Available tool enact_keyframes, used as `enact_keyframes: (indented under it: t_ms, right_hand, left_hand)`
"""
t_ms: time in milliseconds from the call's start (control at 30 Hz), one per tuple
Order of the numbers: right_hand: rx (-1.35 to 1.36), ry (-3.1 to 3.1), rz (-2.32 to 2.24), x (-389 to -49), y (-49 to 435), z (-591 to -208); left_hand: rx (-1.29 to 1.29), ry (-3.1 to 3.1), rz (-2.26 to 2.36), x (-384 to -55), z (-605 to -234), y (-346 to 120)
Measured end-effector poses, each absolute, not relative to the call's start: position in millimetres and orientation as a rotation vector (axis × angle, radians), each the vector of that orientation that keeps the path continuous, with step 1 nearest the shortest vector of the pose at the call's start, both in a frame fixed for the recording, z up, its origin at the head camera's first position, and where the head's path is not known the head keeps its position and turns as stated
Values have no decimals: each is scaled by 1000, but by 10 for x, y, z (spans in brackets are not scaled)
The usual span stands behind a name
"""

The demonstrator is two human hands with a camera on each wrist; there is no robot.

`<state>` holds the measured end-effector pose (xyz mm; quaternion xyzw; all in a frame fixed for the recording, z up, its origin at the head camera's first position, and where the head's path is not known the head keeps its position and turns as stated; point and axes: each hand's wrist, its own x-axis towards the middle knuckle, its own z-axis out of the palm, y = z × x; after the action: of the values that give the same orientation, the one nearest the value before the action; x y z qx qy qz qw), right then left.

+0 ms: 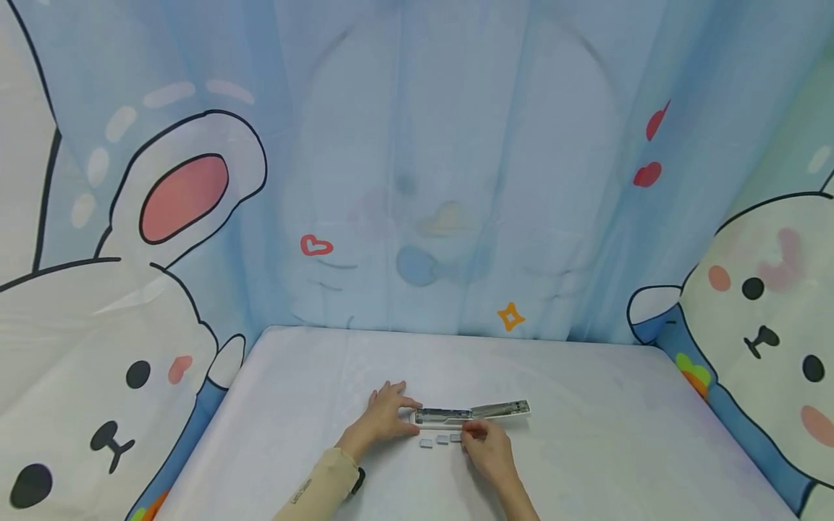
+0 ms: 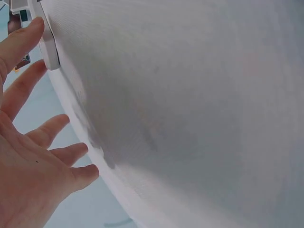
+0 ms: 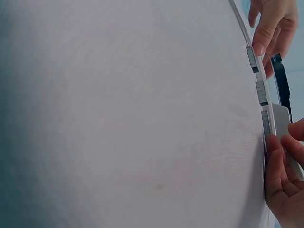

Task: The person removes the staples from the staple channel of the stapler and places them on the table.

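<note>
A long stapler point(image 1: 443, 416) with a white body and metallic inner parts lies opened out on the white table. My left hand point(image 1: 387, 414) holds its left end between thumb and index finger, and the other fingers spread away. In the left wrist view that hand point(image 2: 33, 156) touches the white rounded end point(image 2: 50, 52). Three small grey staple strips point(image 1: 426, 443) lie in a row along the stapler's near side. My right hand point(image 1: 490, 452) has curled fingers beside the stapler's middle. In the right wrist view its fingertips point(image 3: 272, 141) touch the nearest strip point(image 3: 265, 122); any grip is hidden.
A white cloth covers the table point(image 1: 619, 434). Behind it hangs a blue curtain point(image 1: 456, 181) with printed hearts, and cartoon animals are printed on both side panels. A dark band point(image 1: 358, 480) circles the left wrist below a beige sleeve point(image 1: 319, 488).
</note>
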<state>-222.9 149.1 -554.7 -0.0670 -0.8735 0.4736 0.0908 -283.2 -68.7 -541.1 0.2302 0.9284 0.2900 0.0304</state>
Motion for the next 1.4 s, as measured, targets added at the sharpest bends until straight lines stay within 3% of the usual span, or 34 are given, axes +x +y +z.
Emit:
enact_keyframes:
  t_ms: [767,1400]
  right_hand:
    - [-208,-2583,1361,-2241,1541,-5273]
    - [-53,-2573,1182,-2461,1571,-4926]
  left_hand:
    - [796,2943,848,-2801,-5245,-689]
    - [786,3115,765,-2872,-5063,-777]
